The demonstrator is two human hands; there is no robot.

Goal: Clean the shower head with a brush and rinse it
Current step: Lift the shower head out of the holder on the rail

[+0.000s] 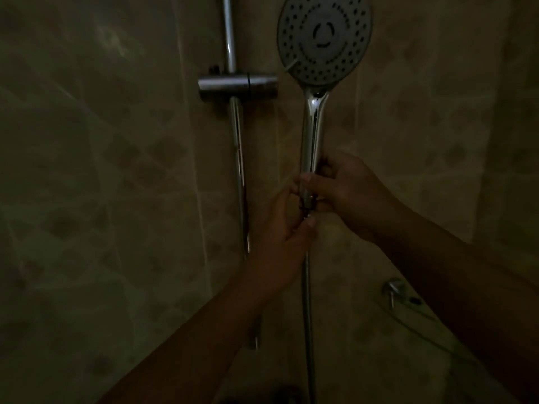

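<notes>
Fingers (316,182) of both hands curl round the shower head (323,39) handle's base, where wet chrome could slip and drop.

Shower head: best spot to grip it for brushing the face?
Wrap the chrome handle mid-length, coming from the right. It's a slim upright stem, and the nozzle face stays clear. Both the left hand and right hand already hold its bottom end.

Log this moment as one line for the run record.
Left hand: grips hose joint | right hand: grips round chrome shower head by handle | brush: unseen
</notes>
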